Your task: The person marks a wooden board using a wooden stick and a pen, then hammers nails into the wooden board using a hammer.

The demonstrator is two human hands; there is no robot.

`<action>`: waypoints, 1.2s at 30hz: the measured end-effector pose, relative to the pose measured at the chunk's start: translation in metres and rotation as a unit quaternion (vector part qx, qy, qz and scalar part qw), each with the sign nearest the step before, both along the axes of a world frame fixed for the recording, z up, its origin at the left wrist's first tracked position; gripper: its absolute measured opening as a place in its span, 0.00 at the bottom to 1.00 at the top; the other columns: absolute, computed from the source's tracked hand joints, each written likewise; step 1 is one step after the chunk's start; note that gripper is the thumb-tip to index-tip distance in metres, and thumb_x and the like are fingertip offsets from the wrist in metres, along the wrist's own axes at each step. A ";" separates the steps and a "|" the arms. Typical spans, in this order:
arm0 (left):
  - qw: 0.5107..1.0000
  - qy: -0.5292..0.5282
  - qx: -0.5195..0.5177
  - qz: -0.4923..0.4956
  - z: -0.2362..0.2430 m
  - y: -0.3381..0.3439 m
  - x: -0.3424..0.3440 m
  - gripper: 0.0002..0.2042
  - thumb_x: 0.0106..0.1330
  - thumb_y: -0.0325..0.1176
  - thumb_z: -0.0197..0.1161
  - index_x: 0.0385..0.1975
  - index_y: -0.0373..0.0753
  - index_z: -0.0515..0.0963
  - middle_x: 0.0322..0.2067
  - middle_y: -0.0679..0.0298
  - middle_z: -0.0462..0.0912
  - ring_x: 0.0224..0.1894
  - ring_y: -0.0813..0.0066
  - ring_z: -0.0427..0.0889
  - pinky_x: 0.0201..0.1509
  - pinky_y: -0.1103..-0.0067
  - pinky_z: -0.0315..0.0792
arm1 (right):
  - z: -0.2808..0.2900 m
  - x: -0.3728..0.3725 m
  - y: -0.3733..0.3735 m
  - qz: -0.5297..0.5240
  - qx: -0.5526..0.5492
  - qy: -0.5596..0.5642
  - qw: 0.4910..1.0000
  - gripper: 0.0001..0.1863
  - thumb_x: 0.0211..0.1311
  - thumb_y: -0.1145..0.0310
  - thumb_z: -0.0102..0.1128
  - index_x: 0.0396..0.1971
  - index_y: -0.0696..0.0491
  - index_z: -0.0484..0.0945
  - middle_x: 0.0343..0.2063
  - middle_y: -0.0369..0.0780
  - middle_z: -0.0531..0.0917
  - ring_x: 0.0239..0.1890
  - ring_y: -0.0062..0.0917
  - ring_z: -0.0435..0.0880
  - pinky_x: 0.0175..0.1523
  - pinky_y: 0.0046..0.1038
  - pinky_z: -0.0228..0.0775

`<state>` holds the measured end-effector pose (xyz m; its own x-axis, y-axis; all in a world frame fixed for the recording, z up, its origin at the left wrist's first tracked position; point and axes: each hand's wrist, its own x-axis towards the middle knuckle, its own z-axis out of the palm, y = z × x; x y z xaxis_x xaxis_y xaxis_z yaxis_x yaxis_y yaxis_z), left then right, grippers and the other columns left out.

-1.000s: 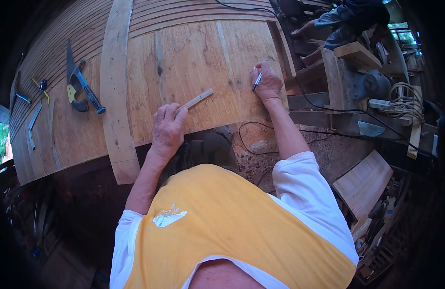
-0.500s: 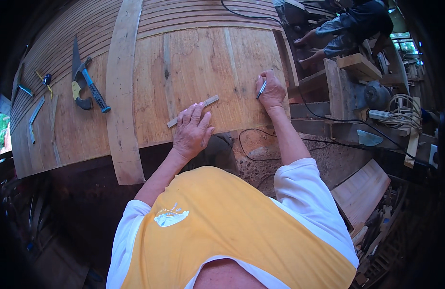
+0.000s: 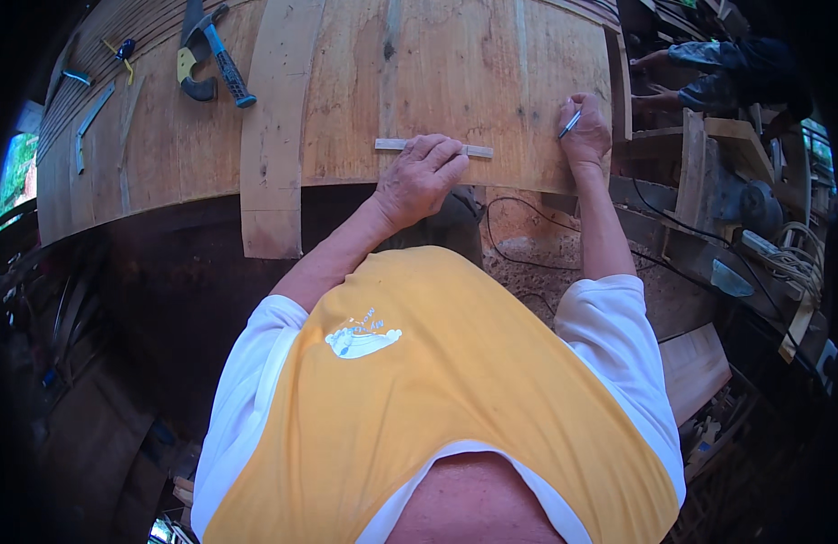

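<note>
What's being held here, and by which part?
The left hand holds a narrow strip around its middle; the right hand holds a pen, exactly where is unclear.

my left hand is lying over a short thin wooden strip on the wood panel, fingers covering its middle, both ends showing. my right hand is gripping a pen near the panel's right edge, one end slanting down-left. a plank is crossing the panel to my left; beyond it, a blue-handled hammer is lying beside a saw. a black cord is looping below the panel's edge.
</note>
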<state>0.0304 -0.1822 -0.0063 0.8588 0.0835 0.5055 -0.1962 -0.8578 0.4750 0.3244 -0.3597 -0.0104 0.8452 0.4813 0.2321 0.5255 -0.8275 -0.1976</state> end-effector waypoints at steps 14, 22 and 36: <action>0.997 0.000 -0.052 -0.055 -0.005 -0.014 0.034 0.17 0.55 0.22 0.63 0.47 0.39 0.81 0.42 0.62 0.78 0.50 0.57 0.76 0.57 0.66 0.74 | -0.002 0.001 -0.001 0.003 -0.014 -0.014 1.000 0.10 0.69 0.54 0.59 0.43 0.42 0.77 0.33 0.43 0.87 0.36 0.43 0.88 0.39 0.47 0.77; 0.997 0.008 -0.064 -0.051 -0.005 -0.014 0.034 0.22 0.51 0.17 0.64 0.49 0.39 0.81 0.44 0.61 0.78 0.51 0.56 0.76 0.57 0.65 0.73 | 0.000 0.000 0.001 0.000 -0.010 -0.004 1.000 0.10 0.69 0.54 0.59 0.43 0.42 0.78 0.33 0.43 0.88 0.37 0.43 0.88 0.40 0.46 0.78; 0.998 -0.037 0.010 -0.050 -0.005 -0.020 0.025 0.15 0.55 0.26 0.65 0.44 0.37 0.79 0.45 0.60 0.77 0.55 0.57 0.76 0.59 0.63 0.74 | -0.002 0.001 -0.002 0.008 -0.005 -0.011 1.000 0.10 0.69 0.54 0.60 0.43 0.42 0.77 0.33 0.42 0.88 0.36 0.43 0.88 0.39 0.46 0.77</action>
<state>0.0551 -0.2022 -0.0109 0.8221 -0.0113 0.5692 -0.3150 -0.8418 0.4383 0.3258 -0.3619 -0.0122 0.8322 0.4972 0.2453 0.5429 -0.8206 -0.1786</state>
